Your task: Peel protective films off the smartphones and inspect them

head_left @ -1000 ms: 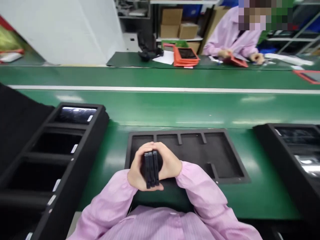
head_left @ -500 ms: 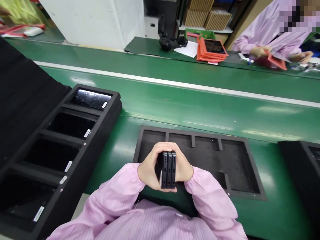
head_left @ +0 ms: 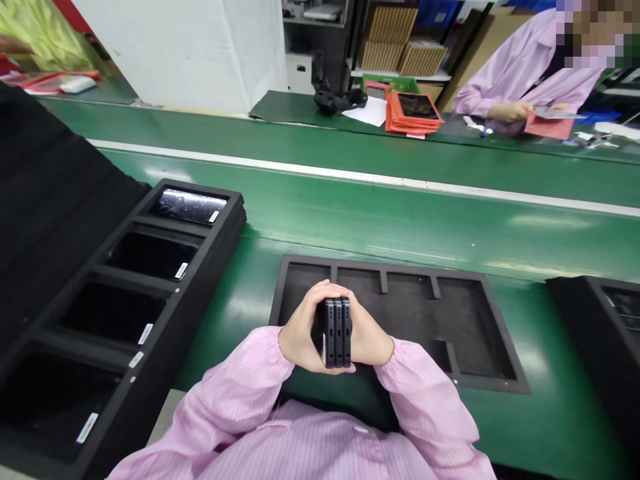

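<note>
Three dark smartphones (head_left: 339, 333) stand on edge, pressed flat against one another, their port ends facing me. My left hand (head_left: 303, 331) is closed round their left side, with a pale label showing on the outer phone. Closed against the right side is my right hand (head_left: 369, 333); its fingers meet the left ones over the top. Both hands hold the stack above the near edge of a black foam tray (head_left: 517, 373). The tray has shallow recesses parted by short ribs, and my hands and sleeves hide its near left part.
On the left, a stacked foam tray (head_left: 205, 257) holds several dark-screened devices with white labels. Another black foam stack (head_left: 575, 300) stands at the right. Across the green bench (head_left: 350, 230) lie orange sleeves (head_left: 413, 120) and a black headset-like object (head_left: 340, 101). A co-worker (head_left: 505, 80) handles an orange item there.
The view has shifted slightly, so the benches sit a little lower in the frame. My hands keep the same hold on the phones. The co-worker's hands have moved closer together.
</note>
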Available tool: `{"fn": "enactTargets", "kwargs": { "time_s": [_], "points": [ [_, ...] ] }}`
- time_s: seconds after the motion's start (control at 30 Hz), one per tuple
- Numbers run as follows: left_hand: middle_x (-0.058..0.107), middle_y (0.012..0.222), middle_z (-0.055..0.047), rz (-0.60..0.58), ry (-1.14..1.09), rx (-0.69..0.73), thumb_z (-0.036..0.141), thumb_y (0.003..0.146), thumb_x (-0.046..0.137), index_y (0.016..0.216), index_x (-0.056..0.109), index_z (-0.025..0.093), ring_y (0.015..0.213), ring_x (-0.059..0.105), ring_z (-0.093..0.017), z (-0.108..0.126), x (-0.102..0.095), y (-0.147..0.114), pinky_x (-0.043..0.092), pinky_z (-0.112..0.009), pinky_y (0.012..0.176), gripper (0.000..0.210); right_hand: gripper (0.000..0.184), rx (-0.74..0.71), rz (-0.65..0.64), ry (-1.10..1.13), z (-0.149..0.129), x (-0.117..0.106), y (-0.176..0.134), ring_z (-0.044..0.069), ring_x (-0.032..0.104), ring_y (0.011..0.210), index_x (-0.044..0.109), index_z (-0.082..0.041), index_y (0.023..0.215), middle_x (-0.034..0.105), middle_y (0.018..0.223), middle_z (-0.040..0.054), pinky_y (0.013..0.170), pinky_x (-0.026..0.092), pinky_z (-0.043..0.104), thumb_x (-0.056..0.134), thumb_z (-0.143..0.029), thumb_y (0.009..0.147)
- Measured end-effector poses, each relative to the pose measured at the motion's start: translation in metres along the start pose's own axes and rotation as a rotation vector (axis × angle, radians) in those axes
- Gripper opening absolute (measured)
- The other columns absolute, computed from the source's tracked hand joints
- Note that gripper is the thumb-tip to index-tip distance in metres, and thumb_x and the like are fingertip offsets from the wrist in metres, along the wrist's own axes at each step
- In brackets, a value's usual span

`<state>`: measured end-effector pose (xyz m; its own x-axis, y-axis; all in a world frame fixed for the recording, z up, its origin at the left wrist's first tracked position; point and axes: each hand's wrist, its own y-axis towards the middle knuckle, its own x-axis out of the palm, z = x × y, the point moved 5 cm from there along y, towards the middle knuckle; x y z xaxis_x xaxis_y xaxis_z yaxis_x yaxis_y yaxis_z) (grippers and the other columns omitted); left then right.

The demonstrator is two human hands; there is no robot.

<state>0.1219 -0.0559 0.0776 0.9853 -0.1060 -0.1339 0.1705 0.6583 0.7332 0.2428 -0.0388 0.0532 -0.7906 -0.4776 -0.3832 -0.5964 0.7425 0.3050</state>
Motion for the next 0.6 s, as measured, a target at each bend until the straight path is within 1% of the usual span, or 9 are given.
{"fn": "enactTargets", "kwargs": {
  "time_s": [0.1, 0.23, 0.37, 0.6],
  "points": [
    [0.057, 0.116, -0.015, 0.006, -0.044, 0.008, 0.057, 0.066, 0.080, 0.133, 0.044, 0.017, 0.111, 0.059, -0.030, 0.002, 0.000, -0.001, 0.047, -0.051, 0.101, 0.086, 0.090, 0.072, -0.017, 0.016, 0.003, 0.001, -0.006, 0.028, 0.047, 0.132, 0.033, -0.025, 0.141, 0.043, 0.143, 0.0119, 0.112, 0.040, 0.045, 0.084, -0.031, 0.066],
    [0.059, 0.115, -0.014, 0.010, -0.092, 0.069, 0.055, 0.063, 0.083, 0.132, 0.045, 0.017, 0.110, 0.060, -0.030, 0.006, 0.003, -0.004, 0.049, -0.050, 0.099, 0.087, 0.087, 0.021, 0.005, -0.044, 0.005, 0.002, -0.011, 0.028, 0.048, 0.129, 0.037, -0.024, 0.137, 0.047, 0.137, 0.0124, 0.112, 0.041, 0.046, 0.085, -0.032, 0.065],
    [0.062, 0.112, -0.013, 0.042, -0.070, 0.092, 0.061, 0.057, 0.085, 0.131, 0.048, 0.017, 0.103, 0.063, -0.029, 0.007, 0.002, -0.009, 0.050, -0.046, 0.095, 0.093, 0.089, -0.022, 0.010, -0.113, 0.007, 0.003, -0.014, 0.029, 0.047, 0.131, 0.035, -0.024, 0.138, 0.047, 0.137, 0.0138, 0.111, 0.041, 0.046, 0.085, -0.035, 0.065],
    [0.061, 0.113, -0.013, 0.045, -0.088, 0.076, 0.060, 0.054, 0.087, 0.131, 0.047, 0.016, 0.106, 0.062, -0.028, 0.005, 0.002, -0.007, 0.049, -0.045, 0.098, 0.096, 0.090, 0.000, 0.014, -0.119, 0.010, 0.004, -0.013, 0.029, 0.048, 0.129, 0.039, -0.023, 0.136, 0.048, 0.137, 0.0130, 0.112, 0.040, 0.047, 0.087, -0.037, 0.062]
  ]
}}
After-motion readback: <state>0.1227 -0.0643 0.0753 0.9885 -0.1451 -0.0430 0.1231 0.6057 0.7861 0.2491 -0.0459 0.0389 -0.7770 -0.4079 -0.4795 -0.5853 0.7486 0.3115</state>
